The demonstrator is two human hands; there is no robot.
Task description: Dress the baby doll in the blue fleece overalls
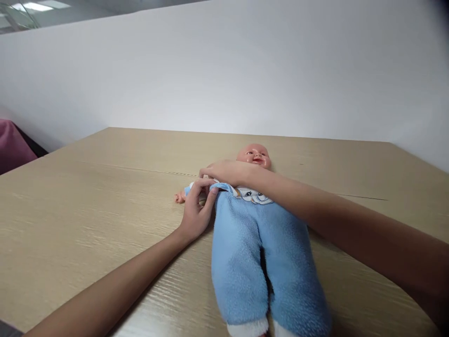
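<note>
nearby, covering both legs of the doll (252,153) with the blue suit (236,243), reaching down to white cuffs (247,327), so seeming done below the waist. pinching the suit's loose edge (224,186) with the left hand (196,213), just at the doll's side. crossing the chest with the right arm (298,192), hiding part of the print (259,195), and curling the right hand (222,172) beside the left; not showing its grip clearly, so not telling whether holding anything. judging by the lifted edge, looking unsettled at that side, leaving that part seemingly unfinished. poking a small doll hand (180,197) out past the left wrist. farther up, lying face-up on the table (105,206), showing a bald head (257,150). behind, facing a white wall (224,70), with something pink (14,145) showing at far left.
</note>
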